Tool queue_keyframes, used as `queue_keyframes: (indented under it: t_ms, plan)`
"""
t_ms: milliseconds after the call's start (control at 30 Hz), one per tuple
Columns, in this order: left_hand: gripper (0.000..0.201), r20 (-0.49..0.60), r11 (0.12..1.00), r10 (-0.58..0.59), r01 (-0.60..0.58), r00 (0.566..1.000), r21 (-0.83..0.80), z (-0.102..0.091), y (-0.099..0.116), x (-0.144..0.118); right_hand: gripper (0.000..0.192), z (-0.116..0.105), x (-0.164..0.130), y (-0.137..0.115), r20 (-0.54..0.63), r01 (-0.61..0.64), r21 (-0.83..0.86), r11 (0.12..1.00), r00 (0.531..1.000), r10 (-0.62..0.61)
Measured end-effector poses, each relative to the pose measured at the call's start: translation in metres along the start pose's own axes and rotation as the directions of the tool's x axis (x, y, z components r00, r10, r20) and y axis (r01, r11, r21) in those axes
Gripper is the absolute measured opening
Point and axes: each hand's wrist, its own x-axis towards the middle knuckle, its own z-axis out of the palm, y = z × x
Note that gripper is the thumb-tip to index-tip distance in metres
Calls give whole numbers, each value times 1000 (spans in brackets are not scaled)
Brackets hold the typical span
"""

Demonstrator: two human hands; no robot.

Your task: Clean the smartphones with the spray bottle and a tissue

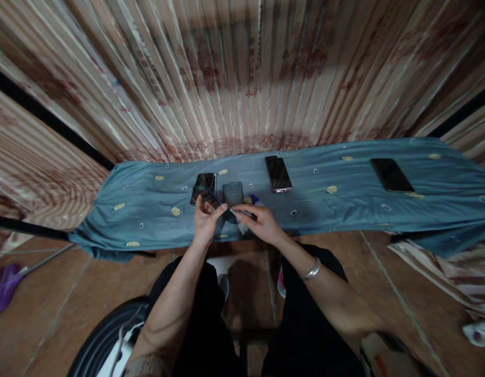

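Blue-clothed bench: I note left hand and right hand, grips pinched on a thin dark phone case, which could snap if flexed harder.

A thin dark phone case is tilting above the blue cloth, and a small pale wipe is hanging just beside it.
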Motion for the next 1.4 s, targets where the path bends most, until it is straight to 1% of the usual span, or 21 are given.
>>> queue_keyframes:
  t_ms: [133, 233, 333, 433, 600, 700, 800, 900, 1100, 1200, 1400]
  plan:
    - [68, -3, 997, -78, 77, 997, -28, 1, -2, -1, 36, -2, -3, -6, 33, 29, 31, 999, 999, -30]
    - [70, 10, 990, -132, 132, 991, -42, 2, -4, -3, 37, -2, -3, -5, 30, 62, 66, 996, 998, -64]
    - [70, 26, 978, -186, 187, 982, -90, 2, -4, -3, 38, -1, -2, -1, 41, 100, 122, 987, 994, -106]
    - [63, 60, 967, -210, 217, 976, -136, -2, -3, -1, 38, -3, -1, 1, 63, 120, 156, 980, 989, -131]
    - [44, 85, 950, -249, 261, 965, -170, -8, 2, 2, 38, -8, -2, 1, 121, 71, 149, 986, 989, -89]
    - [38, 144, 928, -299, 323, 943, -186, -9, 5, 2, 40, -6, -4, -1, 135, 98, 163, 982, 984, -120]
    - [38, 228, 902, -343, 387, 911, -192, -7, 5, 0, 43, -2, -6, -4, 148, 142, 141, 980, 975, -163]
    - [37, 295, 895, -350, 410, 889, -177, -6, 4, -2, 46, 0, -7, -4, 146, 167, 94, 982, 973, -179]
    - [39, 323, 889, -390, 444, 862, -113, -2, -2, -10, 49, -2, -5, 1, 121, 161, 41, 986, 979, -165]
    - [42, 341, 881, -403, 461, 849, -104, 1, -4, -14, 50, -4, -4, 2, 112, 146, 12, 989, 983, -146]
    - [47, 364, 878, -402, 467, 840, -107, 4, -3, -19, 48, -5, -5, 1, 92, 154, -38, 987, 984, -150]
